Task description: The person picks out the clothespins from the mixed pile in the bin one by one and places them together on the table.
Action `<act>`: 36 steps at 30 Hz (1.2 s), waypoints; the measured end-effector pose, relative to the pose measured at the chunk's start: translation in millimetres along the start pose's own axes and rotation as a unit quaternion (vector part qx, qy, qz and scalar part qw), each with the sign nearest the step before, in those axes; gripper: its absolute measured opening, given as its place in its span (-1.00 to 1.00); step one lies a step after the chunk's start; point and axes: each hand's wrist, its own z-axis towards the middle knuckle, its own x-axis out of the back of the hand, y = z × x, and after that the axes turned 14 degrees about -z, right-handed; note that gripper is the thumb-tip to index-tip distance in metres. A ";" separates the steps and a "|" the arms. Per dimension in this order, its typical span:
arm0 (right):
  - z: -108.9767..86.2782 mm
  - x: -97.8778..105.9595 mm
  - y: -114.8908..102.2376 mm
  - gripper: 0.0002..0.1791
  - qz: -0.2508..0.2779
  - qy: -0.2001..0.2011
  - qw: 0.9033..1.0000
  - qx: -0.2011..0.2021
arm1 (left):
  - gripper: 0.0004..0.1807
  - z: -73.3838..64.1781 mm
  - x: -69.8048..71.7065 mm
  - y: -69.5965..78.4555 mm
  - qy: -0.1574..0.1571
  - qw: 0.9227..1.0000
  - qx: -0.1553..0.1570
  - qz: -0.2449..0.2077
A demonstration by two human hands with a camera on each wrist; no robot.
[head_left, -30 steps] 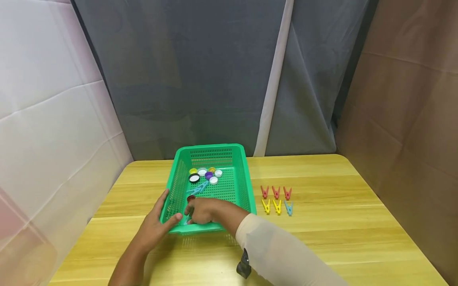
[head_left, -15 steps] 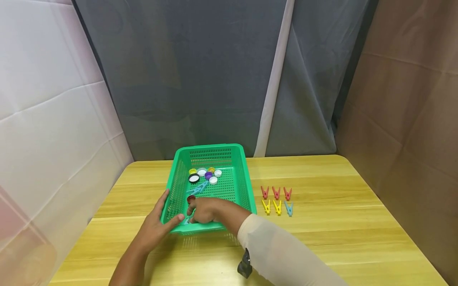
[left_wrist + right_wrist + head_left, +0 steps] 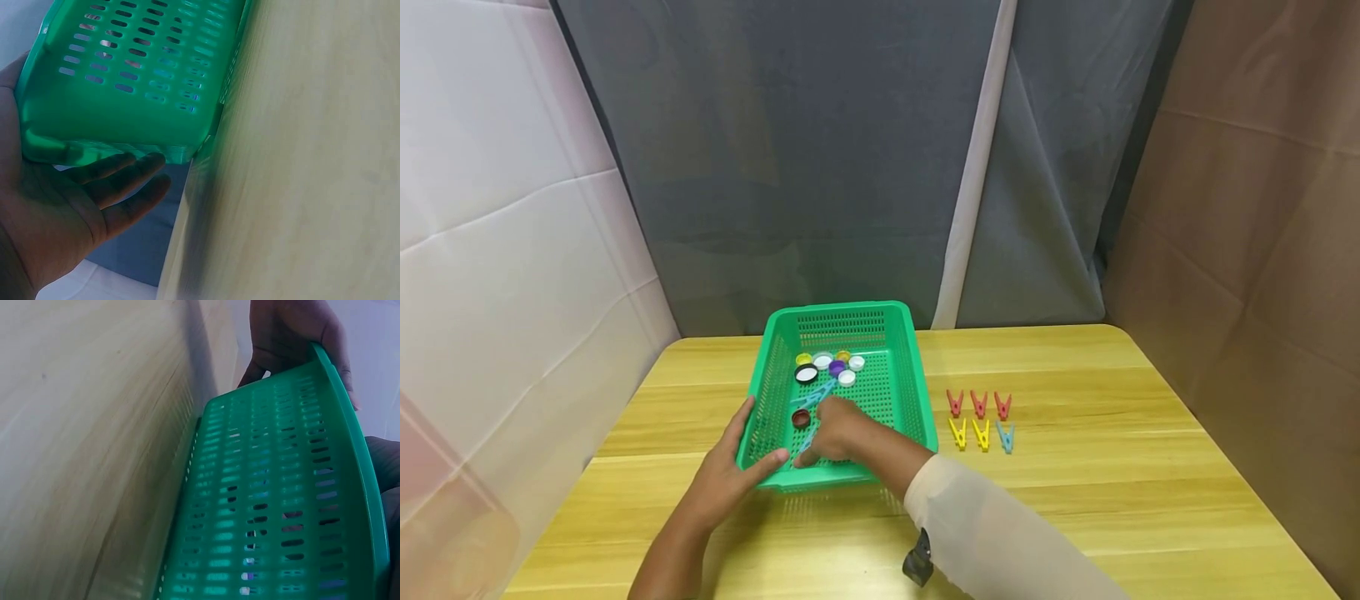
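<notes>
A green plastic basket (image 3: 922,400) stands on the table. My left hand (image 3: 718,482) grips its near left corner, thumb over the rim; in the left wrist view the hand's (image 3: 59,209) fingers lie along the outer wall. My right hand (image 3: 842,433) reaches into the near end, thumb and forefinger spread around a light blue clothespin (image 3: 808,438). A second blue clothespin (image 3: 814,393) lies just beyond, with a dark red bottle cap (image 3: 801,418) left of the hand. The basket wall (image 3: 262,487) largely hides the right hand in the right wrist view.
Several bottle caps cluster farther back in the basket, among them a black-rimmed one (image 3: 807,374) and a purple one (image 3: 837,367). Right of the basket, clothespins lie in two rows: red (image 3: 979,405) behind, yellow (image 3: 981,435) and blue (image 3: 1006,437) in front. A grey curtain (image 3: 850,167) hangs behind.
My right hand's thumb and forefinger have spread apart and its forefinger has moved away from the dark red cap. The nearer blue clothespin shows farther from the near rim. The left hand stays put.
</notes>
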 end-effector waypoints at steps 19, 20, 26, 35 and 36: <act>-10.2 20.5 30.5 -0.22 -0.020 0.020 0.997 0.065 | 0.17 -3.0 0.1 0.2 -0.007 1.000 0.012 -0.022; -10.8 21.5 33.2 -0.22 -0.010 0.018 0.997 0.069 | 0.17 -2.9 0.1 0.2 -0.007 1.000 0.012 -0.022; -13.8 25.3 51.4 -0.30 0.036 0.010 0.995 0.096 | 0.17 -2.6 -0.3 0.4 -0.006 1.000 0.011 -0.026; -21.7 30.2 73.4 -0.37 0.046 0.022 0.989 0.136 | 0.17 -1.5 -0.4 0.9 -0.004 1.000 0.007 -0.020; -22.7 31.0 75.2 -0.38 0.046 0.025 0.989 0.137 | 0.18 -1.4 -0.4 0.6 -0.004 1.000 0.007 -0.020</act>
